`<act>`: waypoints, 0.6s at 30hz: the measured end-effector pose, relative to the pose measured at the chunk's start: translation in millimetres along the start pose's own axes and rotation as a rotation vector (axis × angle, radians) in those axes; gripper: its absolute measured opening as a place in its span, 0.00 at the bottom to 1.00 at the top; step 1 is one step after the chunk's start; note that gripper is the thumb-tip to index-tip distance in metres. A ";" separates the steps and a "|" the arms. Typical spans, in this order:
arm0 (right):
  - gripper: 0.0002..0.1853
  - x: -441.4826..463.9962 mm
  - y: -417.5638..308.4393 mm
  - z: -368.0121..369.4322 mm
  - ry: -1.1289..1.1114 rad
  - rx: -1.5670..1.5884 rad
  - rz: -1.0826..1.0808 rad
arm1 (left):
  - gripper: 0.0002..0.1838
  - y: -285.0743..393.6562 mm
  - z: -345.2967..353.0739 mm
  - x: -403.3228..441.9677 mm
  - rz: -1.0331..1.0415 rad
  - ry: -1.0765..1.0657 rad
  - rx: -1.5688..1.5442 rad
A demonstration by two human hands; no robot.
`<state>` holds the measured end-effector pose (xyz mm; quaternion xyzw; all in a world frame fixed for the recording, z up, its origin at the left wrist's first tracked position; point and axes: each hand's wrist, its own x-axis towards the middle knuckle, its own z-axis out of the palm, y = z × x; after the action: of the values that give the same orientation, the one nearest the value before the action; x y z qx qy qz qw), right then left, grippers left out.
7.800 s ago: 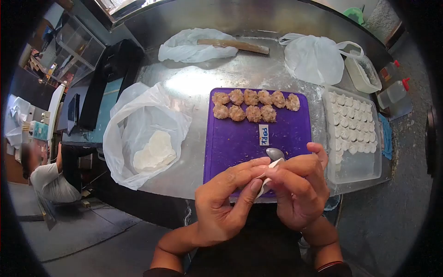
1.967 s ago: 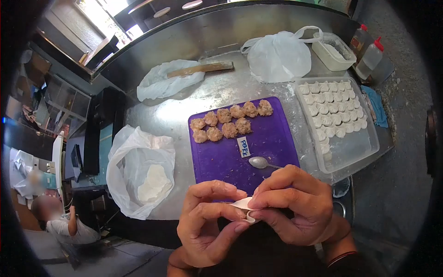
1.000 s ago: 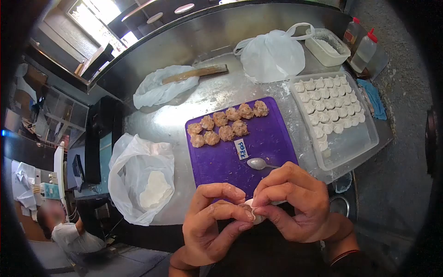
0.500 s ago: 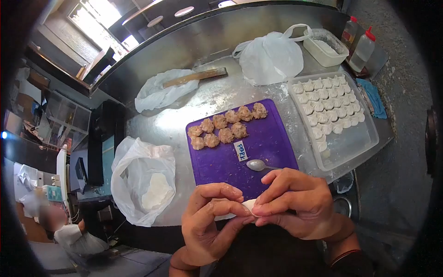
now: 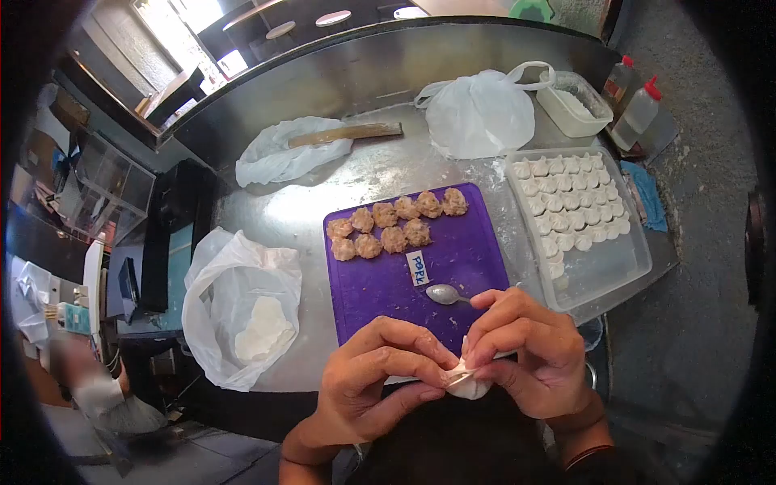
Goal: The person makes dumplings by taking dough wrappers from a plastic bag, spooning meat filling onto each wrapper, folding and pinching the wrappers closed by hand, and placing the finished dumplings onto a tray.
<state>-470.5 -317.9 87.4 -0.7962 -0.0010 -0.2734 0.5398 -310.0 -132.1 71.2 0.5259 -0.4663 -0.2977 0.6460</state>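
Observation:
Between both hands, in front of my body, is a white dough dumpling [image 5: 469, 388] with its top edge partly gathered. My left hand [image 5: 384, 376] pinches its left side between thumb and fingers. My right hand [image 5: 529, 356] pinches the upper right rim. Just beyond lies a purple cutting board [image 5: 372, 299] with several meat filling balls [image 5: 394, 239] in two rows, a label reading "PORK" [image 5: 418, 268] and a metal spoon [image 5: 444, 294], its handle end hidden by my right hand. To the right, a clear plastic tray [image 5: 598, 283] holds rows of pleated dumplings [image 5: 570, 202].
An open plastic bag [image 5: 210, 323] with white dough pieces [image 5: 265, 330] stands left. Farther back are a wooden stick [image 5: 347, 133] on another bag [image 5: 275, 153], a tied bag [image 5: 481, 117], a flour tub [image 5: 574, 117] and red-capped bottles [image 5: 638, 113]. A person [image 5: 121, 396] is at far left.
Both hands have shifted and turned the dumpling; its gathered rim and pale body now show more. My right fingers have risen along the rim. The camera view has tilted slightly.

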 end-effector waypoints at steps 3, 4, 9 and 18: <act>0.08 -2.7 0.3 3.3 0.024 -0.029 0.011 | 0.12 -7.5 1.6 0.4 0.085 -0.004 0.046; 0.08 -3.3 -0.4 5.5 0.033 -0.065 0.008 | 0.12 -8.9 3.4 0.6 0.158 0.007 0.072; 0.10 -3.3 -4.5 13.9 0.063 -0.140 -0.040 | 0.11 -5.9 12.9 -5.5 0.176 0.103 0.180; 0.12 -9.2 -3.3 11.6 0.035 -0.056 -0.068 | 0.14 -2.6 17.6 -10.3 0.109 0.187 0.159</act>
<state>-474.3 -303.9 83.1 -0.8057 -0.0109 -0.3053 0.5074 -329.8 -130.9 65.9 0.5749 -0.4540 -0.1743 0.6581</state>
